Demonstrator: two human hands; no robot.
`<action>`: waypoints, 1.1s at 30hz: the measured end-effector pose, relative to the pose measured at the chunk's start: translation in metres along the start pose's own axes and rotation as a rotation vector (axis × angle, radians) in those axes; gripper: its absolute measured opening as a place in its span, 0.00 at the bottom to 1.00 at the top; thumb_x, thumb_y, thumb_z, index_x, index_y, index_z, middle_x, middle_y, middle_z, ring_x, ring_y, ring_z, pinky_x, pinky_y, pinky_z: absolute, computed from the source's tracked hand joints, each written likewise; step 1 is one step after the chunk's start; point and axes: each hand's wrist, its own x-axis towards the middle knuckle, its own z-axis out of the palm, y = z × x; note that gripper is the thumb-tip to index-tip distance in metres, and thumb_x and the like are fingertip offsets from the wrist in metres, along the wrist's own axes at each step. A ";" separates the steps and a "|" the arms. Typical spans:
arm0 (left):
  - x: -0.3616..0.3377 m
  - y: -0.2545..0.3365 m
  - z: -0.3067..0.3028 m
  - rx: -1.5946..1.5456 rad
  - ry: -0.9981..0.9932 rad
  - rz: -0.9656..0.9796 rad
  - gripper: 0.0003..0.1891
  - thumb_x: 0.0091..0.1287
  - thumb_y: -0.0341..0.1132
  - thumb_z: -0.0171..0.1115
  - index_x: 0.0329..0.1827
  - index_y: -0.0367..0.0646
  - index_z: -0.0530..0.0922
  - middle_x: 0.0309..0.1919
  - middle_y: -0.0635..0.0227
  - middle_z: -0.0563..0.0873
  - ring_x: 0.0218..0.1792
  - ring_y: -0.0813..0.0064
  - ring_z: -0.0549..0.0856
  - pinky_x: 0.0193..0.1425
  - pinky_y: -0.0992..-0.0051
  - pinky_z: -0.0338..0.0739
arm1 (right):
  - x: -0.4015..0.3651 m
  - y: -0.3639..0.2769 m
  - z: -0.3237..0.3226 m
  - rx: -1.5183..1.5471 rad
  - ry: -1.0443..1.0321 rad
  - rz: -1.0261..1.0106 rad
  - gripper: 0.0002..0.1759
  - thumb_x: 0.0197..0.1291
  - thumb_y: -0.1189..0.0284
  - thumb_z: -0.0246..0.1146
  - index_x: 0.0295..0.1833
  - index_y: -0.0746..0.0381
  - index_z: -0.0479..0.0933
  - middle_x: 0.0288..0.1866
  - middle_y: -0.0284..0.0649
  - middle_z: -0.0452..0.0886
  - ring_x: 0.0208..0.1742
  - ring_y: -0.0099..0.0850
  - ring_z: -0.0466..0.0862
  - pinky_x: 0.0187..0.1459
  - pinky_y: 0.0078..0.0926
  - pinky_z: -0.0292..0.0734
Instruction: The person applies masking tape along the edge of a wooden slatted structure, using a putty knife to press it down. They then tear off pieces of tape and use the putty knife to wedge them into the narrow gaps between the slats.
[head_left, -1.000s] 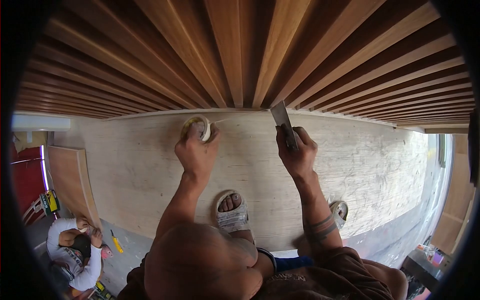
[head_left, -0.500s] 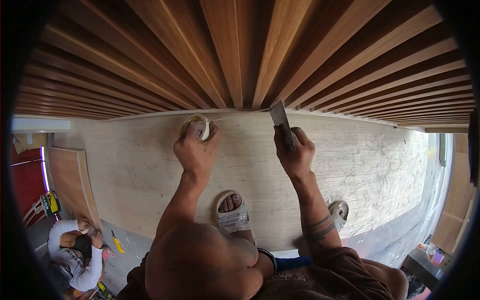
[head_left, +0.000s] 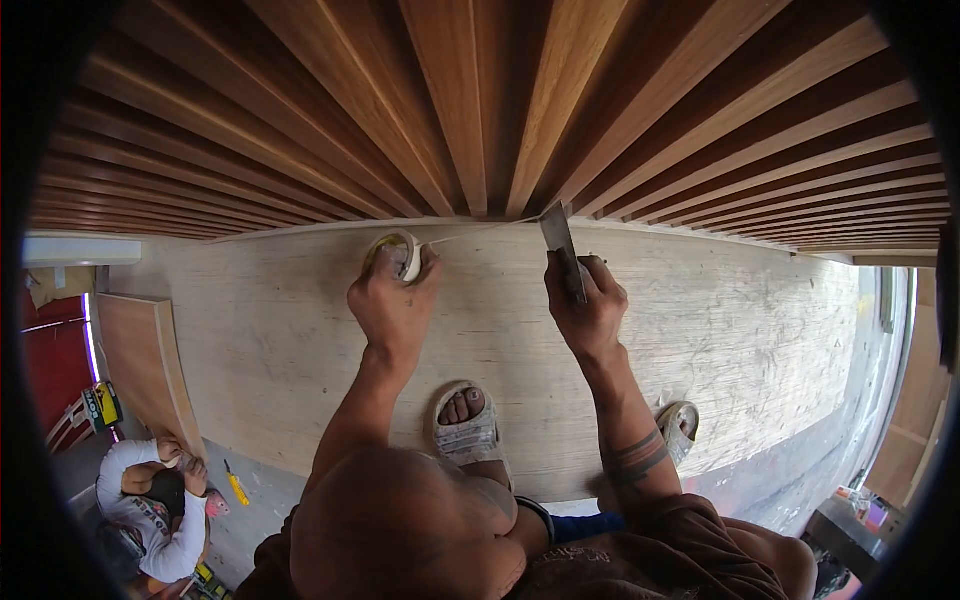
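My left hand (head_left: pixel 393 295) is closed around a roll of masking tape (head_left: pixel 408 255). From the roll a thin strip of tape (head_left: pixel 480 231) stretches to the right along the base of the slatted wood panel (head_left: pixel 443 120). A flat metal putty knife (head_left: pixel 560 240) is gripped in my right hand (head_left: pixel 590 300), its blade pointing up. The blade's top corner meets the far end of the strip at the foot of the slats. My right fingers hide the lower part of the knife.
Pale plywood (head_left: pixel 300 350) lies under my sandals (head_left: pixel 466 425). At lower left, a person in white sleeves (head_left: pixel 150 510) crouches by a leaning wooden board (head_left: pixel 150 350). A yellow-handled tool (head_left: pixel 237 488) lies on the grey floor nearby. A dark box (head_left: pixel 840 530) stands at lower right.
The putty knife and my right hand have shifted very slightly. My left hand and the tape roll stay nearly where they were.
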 end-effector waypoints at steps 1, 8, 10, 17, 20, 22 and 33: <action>0.000 0.000 0.000 -0.001 0.002 -0.007 0.11 0.60 0.31 0.82 0.37 0.34 0.88 0.24 0.53 0.89 0.25 0.57 0.93 0.31 0.64 0.85 | 0.000 -0.001 0.000 0.001 -0.001 -0.006 0.04 0.66 0.78 0.77 0.42 0.62 0.88 0.32 0.40 0.84 0.22 0.40 0.84 0.24 0.37 0.79; 0.000 0.000 -0.002 -0.009 -0.012 -0.018 0.11 0.60 0.32 0.82 0.36 0.34 0.87 0.24 0.53 0.89 0.24 0.56 0.92 0.31 0.64 0.85 | 0.001 -0.002 0.001 -0.004 0.005 -0.024 0.04 0.65 0.79 0.77 0.44 0.62 0.89 0.32 0.40 0.84 0.22 0.40 0.85 0.24 0.37 0.79; 0.000 0.001 -0.003 -0.008 -0.030 -0.012 0.12 0.60 0.32 0.82 0.35 0.34 0.87 0.24 0.53 0.89 0.24 0.55 0.92 0.32 0.64 0.85 | 0.000 -0.002 0.002 -0.017 0.011 -0.022 0.04 0.65 0.79 0.77 0.44 0.63 0.89 0.32 0.40 0.83 0.22 0.40 0.85 0.24 0.37 0.79; -0.004 0.006 -0.011 -0.072 -0.064 -0.033 0.12 0.59 0.32 0.82 0.35 0.35 0.85 0.29 0.50 0.89 0.31 0.44 0.91 0.34 0.59 0.86 | -0.003 -0.012 0.009 -0.084 0.019 -0.011 0.07 0.65 0.79 0.76 0.47 0.65 0.88 0.34 0.42 0.82 0.23 0.40 0.84 0.24 0.37 0.80; -0.011 0.018 -0.018 -0.101 -0.109 -0.091 0.13 0.59 0.32 0.82 0.34 0.34 0.85 0.27 0.51 0.89 0.28 0.47 0.91 0.32 0.60 0.85 | -0.006 -0.015 0.012 -0.098 0.015 0.002 0.08 0.66 0.78 0.76 0.48 0.66 0.87 0.35 0.42 0.82 0.24 0.40 0.84 0.25 0.37 0.80; -0.015 0.027 -0.021 -0.155 -0.151 -0.089 0.12 0.59 0.30 0.82 0.35 0.34 0.85 0.22 0.60 0.88 0.22 0.72 0.88 0.33 0.70 0.83 | -0.008 -0.016 0.013 -0.110 0.011 0.006 0.09 0.66 0.77 0.76 0.49 0.66 0.87 0.35 0.42 0.82 0.24 0.40 0.85 0.25 0.38 0.80; -0.030 0.054 -0.022 -0.371 -0.318 -0.134 0.14 0.57 0.29 0.84 0.33 0.36 0.82 0.23 0.59 0.89 0.23 0.71 0.89 0.33 0.71 0.85 | -0.012 -0.019 0.018 -0.117 0.017 -0.009 0.13 0.62 0.79 0.76 0.51 0.69 0.86 0.36 0.43 0.81 0.27 0.41 0.85 0.27 0.39 0.82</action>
